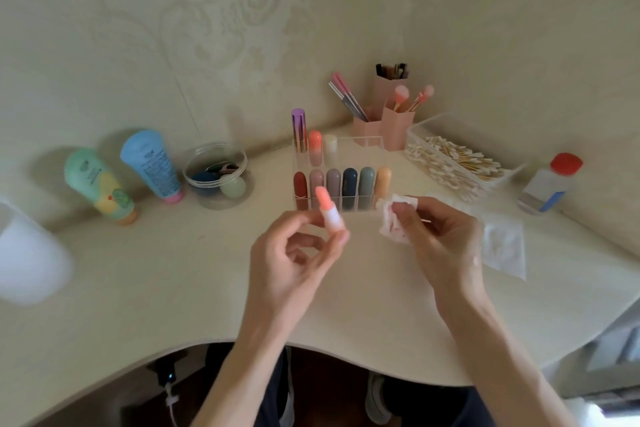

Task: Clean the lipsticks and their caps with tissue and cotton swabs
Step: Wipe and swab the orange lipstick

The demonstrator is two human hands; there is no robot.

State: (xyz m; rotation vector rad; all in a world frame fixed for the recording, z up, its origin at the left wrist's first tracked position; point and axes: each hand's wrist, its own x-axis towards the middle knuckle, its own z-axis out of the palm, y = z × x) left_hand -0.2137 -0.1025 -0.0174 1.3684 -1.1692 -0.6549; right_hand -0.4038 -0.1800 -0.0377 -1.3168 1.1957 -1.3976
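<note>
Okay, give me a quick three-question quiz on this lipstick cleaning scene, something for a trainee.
1. True or false: the tissue touches the lipstick held in the left hand.
2. The right hand holds: A) a cotton swab, B) the tissue, C) a brush.
3. How many lipsticks stand in the front row of the clear rack?
Key: 1 false, they are apart; 2 B; 3 six.
</note>
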